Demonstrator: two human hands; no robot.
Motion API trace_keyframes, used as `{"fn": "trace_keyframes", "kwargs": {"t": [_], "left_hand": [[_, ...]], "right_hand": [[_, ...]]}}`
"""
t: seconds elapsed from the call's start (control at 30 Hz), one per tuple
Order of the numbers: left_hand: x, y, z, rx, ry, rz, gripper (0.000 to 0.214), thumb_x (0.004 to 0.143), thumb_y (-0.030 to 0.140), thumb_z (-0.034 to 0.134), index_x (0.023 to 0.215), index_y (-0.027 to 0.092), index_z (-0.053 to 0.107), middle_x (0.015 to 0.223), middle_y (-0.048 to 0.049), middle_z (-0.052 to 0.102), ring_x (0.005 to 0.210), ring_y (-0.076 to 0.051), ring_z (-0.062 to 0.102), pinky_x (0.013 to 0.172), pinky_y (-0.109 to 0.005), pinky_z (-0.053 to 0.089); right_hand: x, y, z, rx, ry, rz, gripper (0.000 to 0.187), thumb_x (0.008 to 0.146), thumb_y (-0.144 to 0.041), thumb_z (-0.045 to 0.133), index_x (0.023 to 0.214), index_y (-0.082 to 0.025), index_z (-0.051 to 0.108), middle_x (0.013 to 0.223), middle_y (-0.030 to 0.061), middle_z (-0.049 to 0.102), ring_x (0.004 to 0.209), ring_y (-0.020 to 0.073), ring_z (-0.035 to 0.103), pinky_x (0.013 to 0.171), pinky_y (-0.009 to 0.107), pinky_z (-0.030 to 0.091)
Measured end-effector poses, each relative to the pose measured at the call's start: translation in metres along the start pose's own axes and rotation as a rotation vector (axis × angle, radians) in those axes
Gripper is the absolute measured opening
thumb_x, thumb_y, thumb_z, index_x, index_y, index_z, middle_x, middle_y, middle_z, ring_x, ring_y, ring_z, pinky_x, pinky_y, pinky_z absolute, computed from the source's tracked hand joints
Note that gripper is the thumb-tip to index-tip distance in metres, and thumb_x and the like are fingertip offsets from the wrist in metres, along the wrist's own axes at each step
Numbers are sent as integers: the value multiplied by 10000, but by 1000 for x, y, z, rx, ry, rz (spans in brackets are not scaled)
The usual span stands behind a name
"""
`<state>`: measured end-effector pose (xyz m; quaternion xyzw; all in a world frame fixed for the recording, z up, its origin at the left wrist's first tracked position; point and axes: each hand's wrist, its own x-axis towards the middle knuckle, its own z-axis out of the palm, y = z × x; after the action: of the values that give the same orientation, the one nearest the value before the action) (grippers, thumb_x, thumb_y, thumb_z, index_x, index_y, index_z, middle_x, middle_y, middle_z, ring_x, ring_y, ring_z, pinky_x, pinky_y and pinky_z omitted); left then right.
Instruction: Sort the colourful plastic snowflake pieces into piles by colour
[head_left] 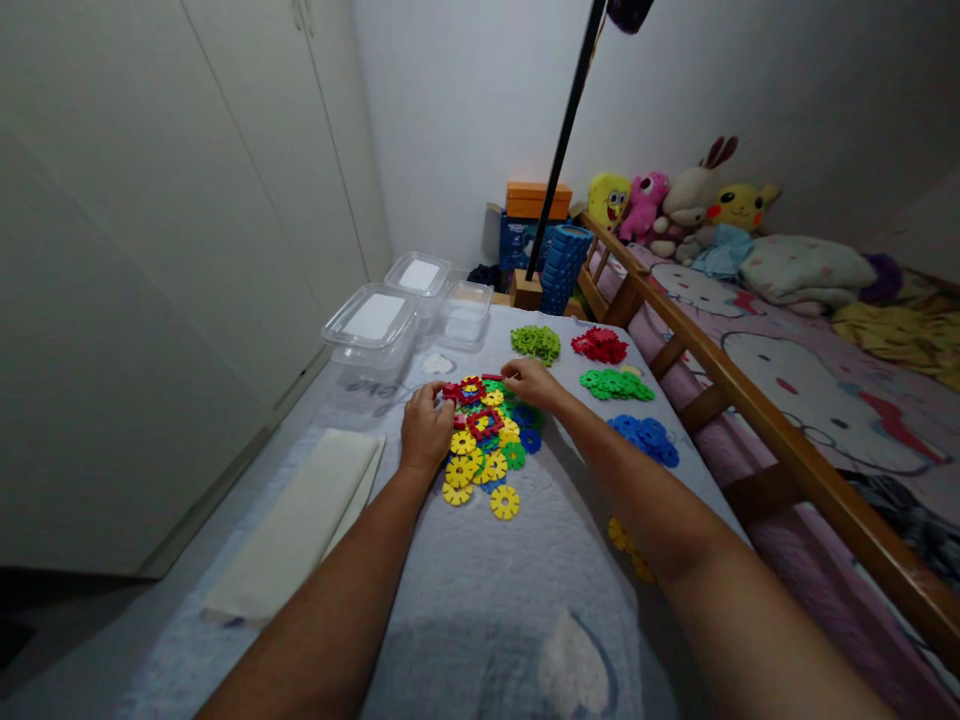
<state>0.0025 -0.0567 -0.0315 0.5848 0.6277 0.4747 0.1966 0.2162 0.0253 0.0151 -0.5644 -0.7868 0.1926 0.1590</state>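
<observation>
A mixed pile of plastic interlocking discs (480, 466), yellow, green, blue and red, lies on the cloth-covered surface between my hands. At the pile's left edge, my left hand (427, 428) has its fingers curled on red square-toothed pieces (452, 392). My right hand (531, 384) is over the far right side of the pile, fingertips pinched at the end of a thin red piece (492, 377) seen edge-on. Another red toothed piece (486, 424) rests on top of the yellow discs. The undersides of both hands' fingers are partly hidden.
Sorted heaps stand to the right: lime pieces (535, 343), red pieces (599, 345), green discs (616, 384), blue discs (645, 440), and yellow discs (630, 548) partly behind my right forearm. Clear plastic containers (373, 318) and a folded cream cloth (300, 525) are left. A wooden bed rail (750, 420) borders the right.
</observation>
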Motion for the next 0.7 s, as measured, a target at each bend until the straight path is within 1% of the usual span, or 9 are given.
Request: {"fn": "trace_keyframes", "kwargs": {"t": [0.1, 0.2, 0.3, 0.4, 0.5, 0.57, 0.63, 0.7], "left_hand": [[1, -2, 1, 5, 2, 6, 294, 851, 286, 537, 1103, 204, 665, 1131, -112, 702, 1084, -264, 652, 1015, -426, 514], [1, -2, 2, 10, -1, 12, 291, 859, 286, 530, 1103, 198, 663, 1145, -117, 701, 1086, -261, 650, 1015, -419, 511], [0, -1, 1, 15, -14, 15, 297, 864, 280, 522, 1112, 195, 660, 1153, -113, 703, 1092, -260, 649, 1025, -420, 505], [0, 1, 0, 26, -25, 7, 297, 861, 276, 528, 1115, 199, 662, 1148, -106, 707, 1094, -259, 652, 1015, -417, 510], [0, 1, 0, 29, -29, 2, 298, 864, 280, 531, 1118, 200, 663, 1148, -105, 707, 1095, -262, 653, 1012, -421, 513], [0, 1, 0, 27, -29, 5, 301, 863, 283, 530, 1120, 198, 662, 1150, -106, 707, 1094, -265, 652, 1017, -428, 510], [0, 1, 0, 25, -30, 9, 304, 861, 281, 529, 1123, 196, 659, 1153, -108, 706, 1092, -268, 650, 1015, -431, 510], [0, 0, 0, 24, -31, 11, 307, 861, 281, 528, 1127, 197, 656, 1155, -109, 703, 1088, -268, 650, 1007, -428, 514]], "right_hand": [[12, -2, 14, -134, 48, 45, 240, 869, -149, 609, 1036, -161, 780, 1042, 85, 779, 954, 190, 674, 819, 243, 462], [19, -2, 21, -189, 59, 88, 184, 863, -161, 630, 949, -175, 791, 1028, 97, 780, 977, 205, 675, 835, 253, 457], [22, -2, 23, -155, 76, 110, 148, 821, -142, 654, 898, -182, 774, 986, 77, 776, 923, 195, 669, 797, 251, 451], [23, 2, 21, -69, 159, 116, 136, 783, -121, 652, 860, -177, 748, 920, 51, 756, 860, 178, 646, 766, 249, 442], [22, 18, 8, 101, 276, 140, 96, 764, -139, 647, 819, -171, 719, 810, 20, 714, 769, 161, 613, 722, 248, 438], [20, 38, -8, 216, 362, 189, 57, 743, -166, 664, 788, -167, 699, 740, 1, 678, 716, 155, 592, 680, 246, 430], [16, 63, -26, 299, 476, 279, 37, 729, -194, 682, 750, -165, 675, 678, -13, 639, 667, 147, 572, 648, 246, 425], [10, 90, -44, 364, 626, 395, 54, 742, -208, 668, 731, -156, 660, 630, -18, 608, 606, 132, 544, 613, 247, 425]]}}
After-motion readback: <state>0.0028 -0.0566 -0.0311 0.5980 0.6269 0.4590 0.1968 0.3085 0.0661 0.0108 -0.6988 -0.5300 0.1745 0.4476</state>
